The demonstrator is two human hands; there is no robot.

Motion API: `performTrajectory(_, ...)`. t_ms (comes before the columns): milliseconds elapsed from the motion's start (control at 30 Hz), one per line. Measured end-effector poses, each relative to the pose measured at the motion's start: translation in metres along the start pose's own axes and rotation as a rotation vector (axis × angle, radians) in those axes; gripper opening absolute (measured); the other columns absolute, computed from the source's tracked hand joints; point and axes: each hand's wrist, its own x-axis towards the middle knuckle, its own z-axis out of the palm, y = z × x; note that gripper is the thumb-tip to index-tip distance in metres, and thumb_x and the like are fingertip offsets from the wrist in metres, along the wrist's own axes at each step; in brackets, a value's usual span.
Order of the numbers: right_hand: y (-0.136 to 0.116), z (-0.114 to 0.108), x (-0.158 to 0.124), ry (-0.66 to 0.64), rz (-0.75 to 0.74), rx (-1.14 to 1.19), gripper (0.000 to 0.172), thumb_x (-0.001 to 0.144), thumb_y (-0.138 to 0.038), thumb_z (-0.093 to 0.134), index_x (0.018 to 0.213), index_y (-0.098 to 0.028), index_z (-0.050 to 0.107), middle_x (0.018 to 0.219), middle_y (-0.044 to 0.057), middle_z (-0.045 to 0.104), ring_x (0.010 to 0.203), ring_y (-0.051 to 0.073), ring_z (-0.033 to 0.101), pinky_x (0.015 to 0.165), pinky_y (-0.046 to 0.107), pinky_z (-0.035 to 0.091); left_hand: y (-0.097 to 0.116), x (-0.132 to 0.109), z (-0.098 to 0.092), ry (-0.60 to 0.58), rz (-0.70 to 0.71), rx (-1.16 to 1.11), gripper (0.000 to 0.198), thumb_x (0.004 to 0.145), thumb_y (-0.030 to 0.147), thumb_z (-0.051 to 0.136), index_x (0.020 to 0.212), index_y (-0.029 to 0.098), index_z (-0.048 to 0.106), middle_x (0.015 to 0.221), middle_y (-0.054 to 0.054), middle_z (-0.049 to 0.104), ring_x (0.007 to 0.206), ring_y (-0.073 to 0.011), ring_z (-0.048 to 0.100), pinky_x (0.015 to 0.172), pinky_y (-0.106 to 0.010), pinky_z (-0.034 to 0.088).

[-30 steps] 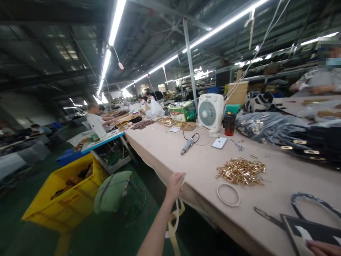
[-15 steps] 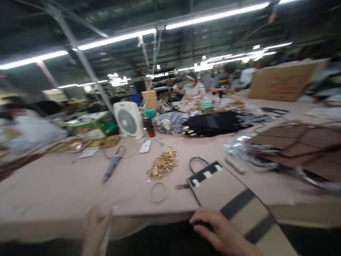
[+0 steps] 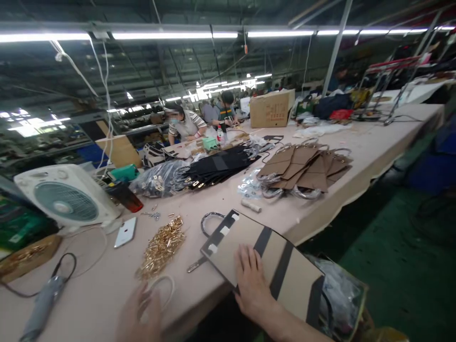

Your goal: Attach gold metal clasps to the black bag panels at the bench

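Observation:
My right hand [image 3: 251,282] lies on a tan bag panel [image 3: 285,266] with dark stripes, fingers stretched out over its surface. The panel hangs over the table's front edge. Along its dark top band are several white tape pieces [image 3: 224,231], a wrapped loop handle [image 3: 210,221] and a small strap with a metal end [image 3: 196,264]. My left hand [image 3: 140,311], smeared by motion, is at a pale ring [image 3: 168,284], probably a tape roll, with thumb and fingers apart. Whether it touches the ring is unclear. Beyond it lies a pile of gold metal fittings [image 3: 164,247].
A grey corded hand tool [image 3: 44,304], a phone [image 3: 125,232] and a fan [image 3: 67,194] stand at left. Black straps [image 3: 221,164] and brown bag pieces [image 3: 302,166] lie farther back. A lined bin [image 3: 342,294] is below right. Co-workers [image 3: 185,123] sit across the table.
The view has turned right. My right hand has gone from the panel's left edge onto its surface. My left hand has moved from the table edge to the ring.

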Motion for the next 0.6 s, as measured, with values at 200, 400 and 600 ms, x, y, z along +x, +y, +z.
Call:
performTrajectory(200,0.0,-0.029,-0.008,0.008,-0.095,0.058,0.07,0.09,-0.021,0.059,0.156,-0.002,0.043,0.165,0.025,0.031,0.155,0.043,0.027,0.129,0.059,0.022,0.051,-0.004,0.071,-0.183,0.072,-0.156,0.052,0.089,0.06,0.057,0.122,0.021,0.069,0.115,-0.009,0.072,0.09,-0.026,0.073,0.086,-0.042,0.061)
performTrajectory(400,0.014,-0.127,-0.017,0.159,-0.147,0.294,0.042,0.102,-0.024,0.047,0.139,-0.017,0.065,0.14,0.014,0.067,0.129,0.029,0.064,0.115,0.042,0.048,0.065,0.002,0.102,-0.293,-0.097,-0.253,0.062,0.088,0.066,0.054,0.128,0.021,0.067,0.089,-0.005,0.074,0.082,-0.0272,0.076,0.087,-0.045,0.059)
performTrajectory(600,0.074,-0.223,-0.025,0.253,-0.078,0.602,0.04,0.104,-0.044,0.051,0.131,-0.023,0.072,0.118,0.006,0.078,0.11,0.029,0.071,0.103,0.04,0.053,0.047,0.005,0.12,-0.536,-0.084,-0.069,0.064,0.084,0.064,0.051,0.127,0.021,0.069,0.106,-0.01,0.077,0.1,-0.0314,0.073,0.098,-0.047,0.053)
